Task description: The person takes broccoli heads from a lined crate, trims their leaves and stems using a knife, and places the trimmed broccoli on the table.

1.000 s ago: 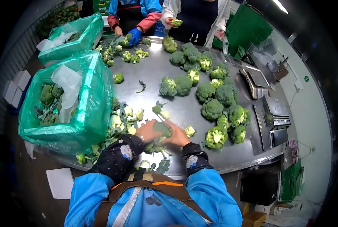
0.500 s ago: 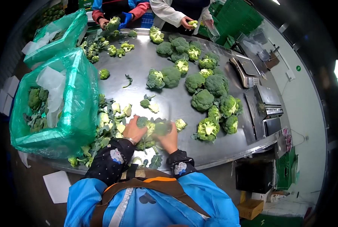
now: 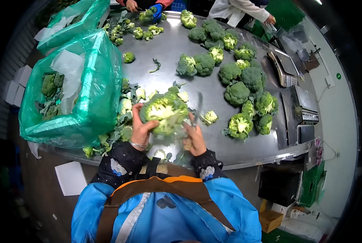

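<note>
Over the near side of a metal worktop (image 3: pixel 164 52), the person's left hand (image 3: pixel 141 131) pinches a large broccoli head (image 3: pixel 161 110) between thumb and fingers, its pale stalk side showing. The right hand (image 3: pixel 194 139) — just beside it — is wrapped around a motion-blurred knife (image 3: pixel 199 103). Further right, more broccoli heads (image 3: pixel 237 93) lie clustered; at left stands a green-lined container (image 3: pixel 102 77).

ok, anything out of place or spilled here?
A white panel lies on the floor beside the table, seemingly stray; a leaf scrap sits alone on the tabletop, apart from the trimmings.
</note>
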